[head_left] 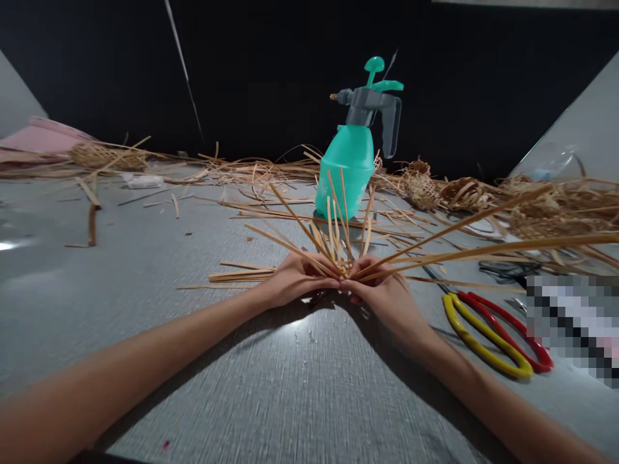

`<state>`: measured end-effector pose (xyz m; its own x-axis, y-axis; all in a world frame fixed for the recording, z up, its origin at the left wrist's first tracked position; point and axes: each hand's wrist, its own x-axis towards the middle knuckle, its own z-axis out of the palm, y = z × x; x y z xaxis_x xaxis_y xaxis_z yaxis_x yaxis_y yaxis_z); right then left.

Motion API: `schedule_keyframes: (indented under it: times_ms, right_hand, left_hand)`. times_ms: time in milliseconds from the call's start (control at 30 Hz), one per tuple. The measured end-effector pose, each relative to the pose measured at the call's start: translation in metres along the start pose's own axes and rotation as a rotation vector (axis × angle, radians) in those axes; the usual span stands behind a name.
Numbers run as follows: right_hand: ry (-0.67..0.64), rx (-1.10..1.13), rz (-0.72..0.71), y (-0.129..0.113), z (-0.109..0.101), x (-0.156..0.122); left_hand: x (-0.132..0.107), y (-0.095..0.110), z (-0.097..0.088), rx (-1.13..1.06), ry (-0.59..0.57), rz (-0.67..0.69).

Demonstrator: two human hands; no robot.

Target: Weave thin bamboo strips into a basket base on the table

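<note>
Both hands meet at the middle of the table over a bundle of crossing tan bamboo strips (333,235), whose ends fan out upward and to both sides. My left hand (300,277) pinches strips near the crossing with thumb and fingers. Against it, thumb to thumb, my right hand (380,283) is closed on the strips, and long ones (459,251) stretch away to the right. Fingers cover most of the crossing, so its weave cannot be made out. Just behind the bundle stands a teal spray bottle (345,167) with a grey head.
Scissors with red and yellow handles (488,332) lie right of my right forearm. Loose strips (261,177) litter the table's back. Woven pieces (420,183) sit at the back right, another (106,156) at the back left. A dark panel (271,71) rises behind.
</note>
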<state>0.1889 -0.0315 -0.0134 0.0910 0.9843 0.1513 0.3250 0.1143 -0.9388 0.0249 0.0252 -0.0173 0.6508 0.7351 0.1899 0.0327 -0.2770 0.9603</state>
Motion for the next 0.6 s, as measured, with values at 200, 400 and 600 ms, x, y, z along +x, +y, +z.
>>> schedule_keyframes:
  times_ms: [200, 400, 600]
  right_hand:
    - [-0.039, -0.023, -0.015, 0.004, 0.000, 0.002]
    - [-0.067, -0.058, -0.049, 0.008, 0.000, 0.005]
    - [-0.009, -0.048, -0.049, 0.004, -0.001, 0.003]
  left_hand:
    - [0.001, -0.001, 0.007, -0.135, 0.073, -0.132]
    - [-0.001, -0.001, 0.012, 0.043, 0.194, -0.037]
    - [-0.003, 0.008, 0.012, 0.277, 0.198, 0.032]
